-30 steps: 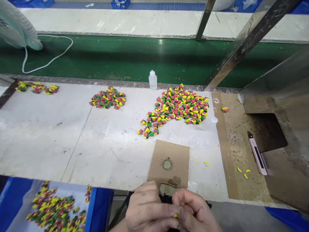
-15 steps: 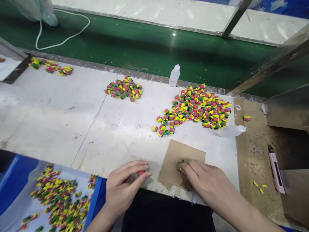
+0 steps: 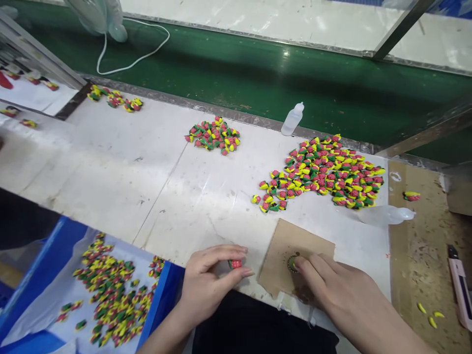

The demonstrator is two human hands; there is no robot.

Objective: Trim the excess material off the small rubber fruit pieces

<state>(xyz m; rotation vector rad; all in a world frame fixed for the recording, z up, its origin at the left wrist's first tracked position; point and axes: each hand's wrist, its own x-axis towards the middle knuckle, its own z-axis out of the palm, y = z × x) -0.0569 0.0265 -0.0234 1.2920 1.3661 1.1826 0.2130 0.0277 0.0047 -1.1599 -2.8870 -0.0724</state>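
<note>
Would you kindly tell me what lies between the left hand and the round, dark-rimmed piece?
The head view shows a strip of white tabletop, then the left part of the cardboard, between the left hand and the round piece.

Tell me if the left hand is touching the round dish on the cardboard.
Apart: the head view shows white tabletop and part of the cardboard between the left hand and the round dish.

White table (image 3: 199, 206), scuffed, along near side. Glossy green strip (image 3: 228, 78) beyond, catching light spot. White surface (image 3: 258, 22) on far side. Metal post (image 3: 401, 29) far right. White cord (image 3: 110, 73) loops far left.
</note>
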